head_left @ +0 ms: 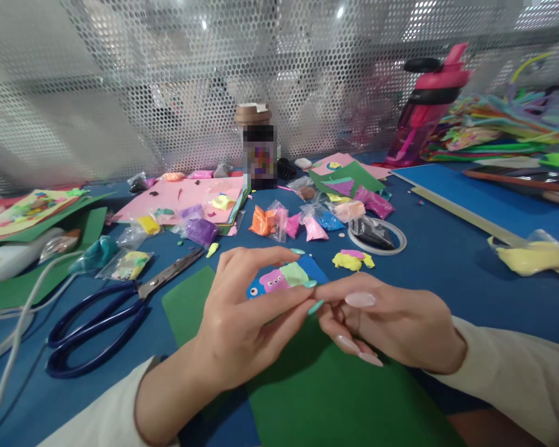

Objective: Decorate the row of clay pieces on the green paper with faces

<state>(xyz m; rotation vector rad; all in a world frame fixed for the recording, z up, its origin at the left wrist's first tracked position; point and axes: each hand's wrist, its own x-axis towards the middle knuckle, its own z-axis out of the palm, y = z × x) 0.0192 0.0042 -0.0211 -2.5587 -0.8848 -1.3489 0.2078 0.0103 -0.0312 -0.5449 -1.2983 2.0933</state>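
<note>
My left hand (246, 316) and my right hand (386, 316) meet at the fingertips above a dark green sheet (335, 397). The left fingers pinch close against the tip of my right index finger. My right hand's other fingers are curled in. Anything between the fingertips is too small or hidden to make out. Behind and partly under the left hand is a blue piece (314, 268) with a pink clay shape (274, 281) and a light green clay shape (294, 273), with small eyes. Just beyond the right hand lies a yellow clay lump (348, 261) with some pink.
Large blue-handled scissors (121, 310) lie left, beside a white cable (16, 347). Several small clay bags, such as a purple one (201, 231), spread across the table. A tape roll (400, 239), lidded cup (256, 149) and pink bottle (422, 112) stand farther back.
</note>
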